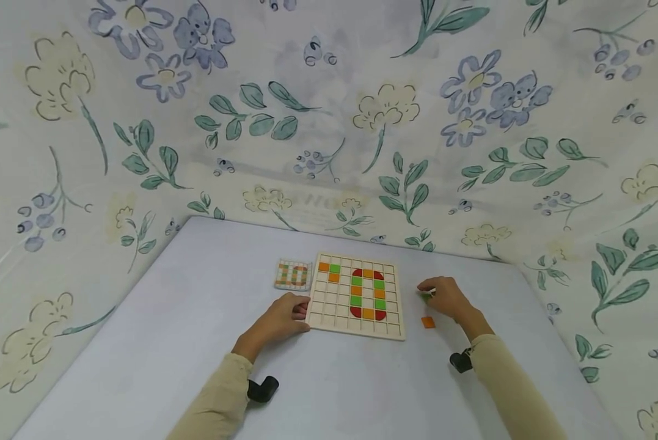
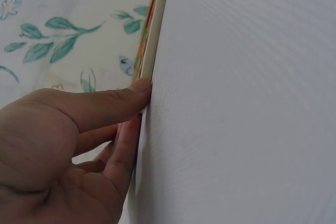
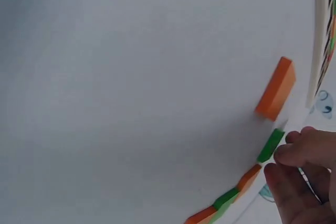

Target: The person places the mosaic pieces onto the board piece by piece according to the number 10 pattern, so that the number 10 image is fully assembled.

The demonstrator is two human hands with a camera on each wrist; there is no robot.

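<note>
A wooden grid board [image 1: 329,304] lies on the table, with orange, green and red tiles set in some squares. My left hand [image 1: 278,318] rests on its left edge near the front corner. In the left wrist view, the straight thumb of my left hand [image 2: 79,124] and a fingertip touch the rim. To the board's right, my right hand [image 1: 448,299] pinches a green tile [image 3: 270,146] by its edge, as the right wrist view shows. An orange tile [image 1: 428,322] lies in front of this hand. Orange tile [image 3: 248,180] and green tile [image 3: 226,202] lie in a row beside it.
A small pattern card [image 1: 292,275] lies against the board's left side, printed with a coloured grid. A pale cloth covers the table [image 1: 350,385]. Floral sheets [image 1: 329,165] hang behind and at both sides. Each wrist wears a black camera mount [image 1: 263,389].
</note>
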